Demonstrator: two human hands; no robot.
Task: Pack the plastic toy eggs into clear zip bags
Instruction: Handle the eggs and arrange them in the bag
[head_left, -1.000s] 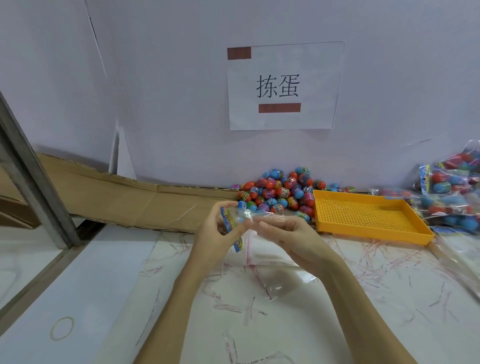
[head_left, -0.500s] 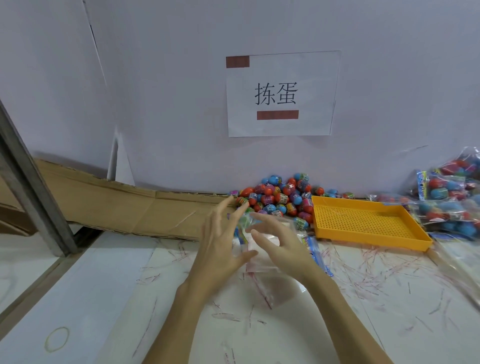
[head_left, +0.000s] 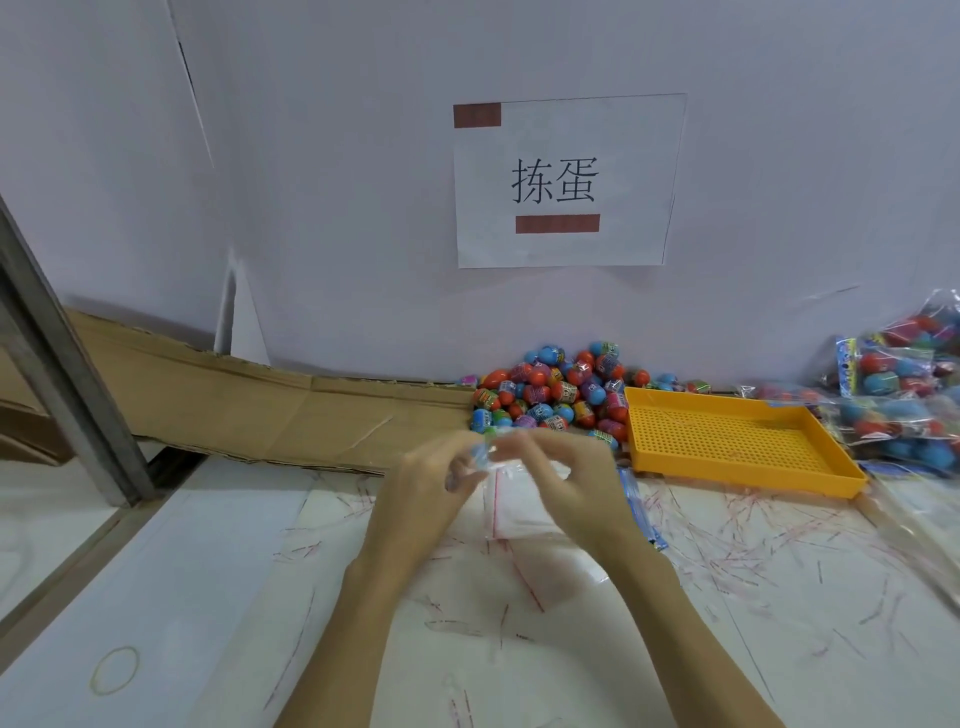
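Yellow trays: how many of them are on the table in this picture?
1. The yellow tray lies on the table, right of the loose egg pile and left of the filled bags. Another might be hidden behind those bags; I cannot tell.

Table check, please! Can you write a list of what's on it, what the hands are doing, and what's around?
Surface: white table, littered with thin red strips.
Job's things: egg pile against the wall; clear zip bag under the hands; filled bags at the right.
Clutter: empty yellow tray; rubber band; flattened cardboard.
Hands: left hand and right hand pinch the bag's top edge; blurred.
Cables: nothing seen.
Surroundings: paper sign on the wall; metal post at left.
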